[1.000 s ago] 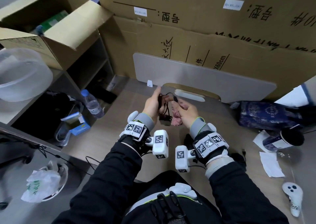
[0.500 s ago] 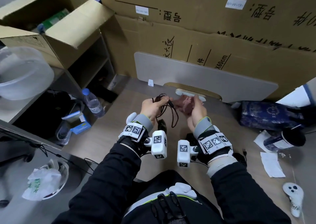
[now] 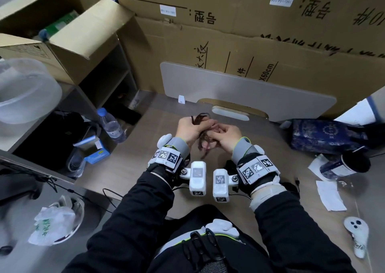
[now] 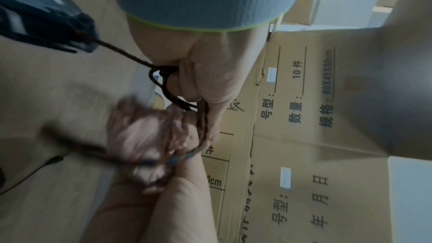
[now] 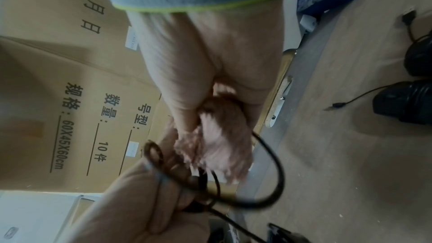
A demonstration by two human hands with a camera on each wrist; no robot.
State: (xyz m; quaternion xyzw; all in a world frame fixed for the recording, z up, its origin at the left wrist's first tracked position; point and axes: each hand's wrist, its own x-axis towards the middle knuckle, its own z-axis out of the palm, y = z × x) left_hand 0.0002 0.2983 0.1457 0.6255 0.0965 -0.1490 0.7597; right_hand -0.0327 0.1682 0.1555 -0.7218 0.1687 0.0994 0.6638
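Fingers (image 4: 184,88) of the left hand (image 3: 188,128) clench around loops of a dark cord (image 4: 163,84), apparently so the coil cannot spring loose. The right hand (image 3: 226,136) pinches a fuzzy pink tie (image 5: 219,132) against it, seemingly ready to bind the bundle. Both are held above a wood-toned surface (image 3: 129,168), before stacked cardboard boxes (image 3: 270,43).

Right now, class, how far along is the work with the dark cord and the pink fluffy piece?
Done: several loops of the dark cord are gathered in the left hand, which grips them. In hand: the right hand holds the pink fluffy piece next to those loops. Left: one long bight of cord hangs loose in the right wrist view, so the bundle probably needs more gathering.
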